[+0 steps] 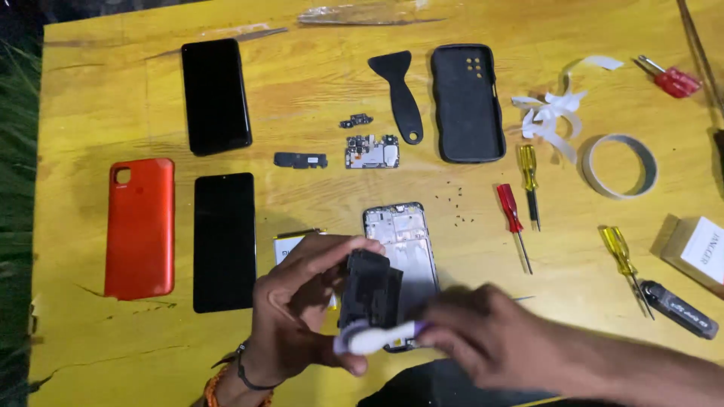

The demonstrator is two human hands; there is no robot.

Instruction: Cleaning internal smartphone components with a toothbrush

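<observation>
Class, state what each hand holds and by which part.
Left hand grips black phone part by its edges. Right hand, blurred, holds white tool by one end.

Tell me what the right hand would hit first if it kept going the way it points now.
The right hand points left, holding a white brush. Going straight on, it would probably first meet the black part in the left hand, then that hand's fingers. The brush tip already looks at the part; depth is unclear.
</observation>
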